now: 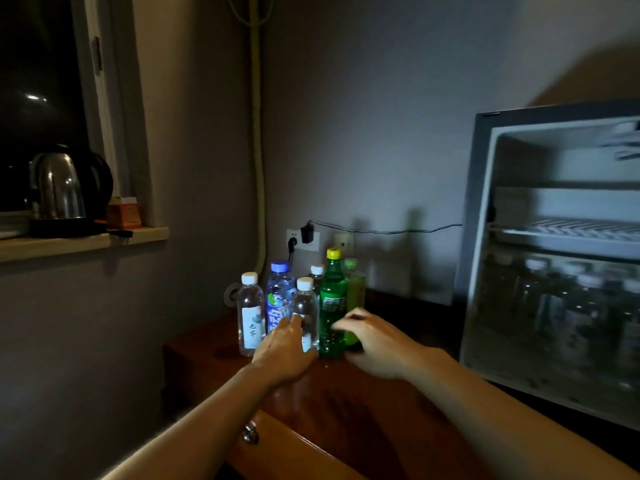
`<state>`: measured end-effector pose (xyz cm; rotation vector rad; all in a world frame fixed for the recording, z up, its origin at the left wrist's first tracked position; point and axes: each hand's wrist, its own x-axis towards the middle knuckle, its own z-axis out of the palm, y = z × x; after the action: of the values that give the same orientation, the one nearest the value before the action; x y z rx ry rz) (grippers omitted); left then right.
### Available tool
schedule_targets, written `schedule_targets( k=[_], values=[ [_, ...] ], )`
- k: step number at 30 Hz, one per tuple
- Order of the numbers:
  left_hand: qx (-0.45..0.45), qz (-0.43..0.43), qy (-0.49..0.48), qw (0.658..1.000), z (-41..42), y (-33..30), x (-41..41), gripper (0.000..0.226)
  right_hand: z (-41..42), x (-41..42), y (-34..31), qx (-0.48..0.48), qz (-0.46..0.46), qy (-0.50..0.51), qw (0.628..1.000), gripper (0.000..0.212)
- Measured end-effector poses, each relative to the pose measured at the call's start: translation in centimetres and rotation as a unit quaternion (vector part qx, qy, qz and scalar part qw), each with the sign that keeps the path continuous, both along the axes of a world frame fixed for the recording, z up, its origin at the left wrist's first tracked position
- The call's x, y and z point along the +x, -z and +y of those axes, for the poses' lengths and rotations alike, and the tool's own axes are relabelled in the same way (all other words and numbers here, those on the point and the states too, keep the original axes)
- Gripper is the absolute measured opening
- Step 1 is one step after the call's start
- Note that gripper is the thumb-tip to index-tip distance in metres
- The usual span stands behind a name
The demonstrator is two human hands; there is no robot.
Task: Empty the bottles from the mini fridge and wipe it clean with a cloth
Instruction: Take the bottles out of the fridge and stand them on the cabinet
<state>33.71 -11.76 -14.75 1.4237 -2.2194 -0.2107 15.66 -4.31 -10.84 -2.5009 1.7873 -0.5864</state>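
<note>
Six bottles stand clustered at the back corner of the wooden cabinet top (363, 410), close to the wall sockets (303, 239). Left hand (282, 351) reaches in low, fingers stretched out and relaxed against the foot of a clear water bottle (306, 311), gripping nothing. Right hand (372, 341) hovers by the green soda bottle (332, 306), fingers loosely spread, and whether it touches the bottle I cannot tell. Another clear bottle (250, 313) and a blue-capped bottle (278, 296) stand at the left. Over on the right, the mini fridge (554, 271) stands open, more bottles blurred on its lower level. Kettle (65, 188) on the windowsill.
</note>
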Motion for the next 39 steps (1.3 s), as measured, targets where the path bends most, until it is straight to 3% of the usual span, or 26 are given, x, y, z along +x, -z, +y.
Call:
schedule_targets(
  k=[6,18,26,31,36,39],
  values=[
    [0.001,-0.019,0.054,0.998,2.0,-0.3,-4.8,0.061,3.3,-5.5,-0.8,0.062,-0.009,0.084,0.994,0.069],
    [-0.009,0.015,0.184,0.983,6.8,-1.1,-17.6,0.062,11.5,-16.4,-1.6,0.041,0.033,0.228,0.972,0.067],
    [0.010,0.010,0.260,0.966,10.5,-0.5,-26.0,0.068,17.2,-21.6,-2.3,-0.031,0.103,0.403,0.909,0.055],
    [0.023,0.012,0.303,0.953,12.6,0.2,-29.5,0.066,19.4,-25.6,-3.9,-0.027,0.142,0.490,0.860,0.074],
    [0.022,0.009,0.322,0.946,13.6,0.9,-31.1,0.060,20.3,-28.6,-4.9,0.065,0.210,0.514,0.829,0.085],
    [0.024,0.011,0.328,0.944,13.7,1.0,-31.6,0.058,20.3,-29.0,-4.6,0.014,0.229,0.506,0.832,0.084]
  ],
)
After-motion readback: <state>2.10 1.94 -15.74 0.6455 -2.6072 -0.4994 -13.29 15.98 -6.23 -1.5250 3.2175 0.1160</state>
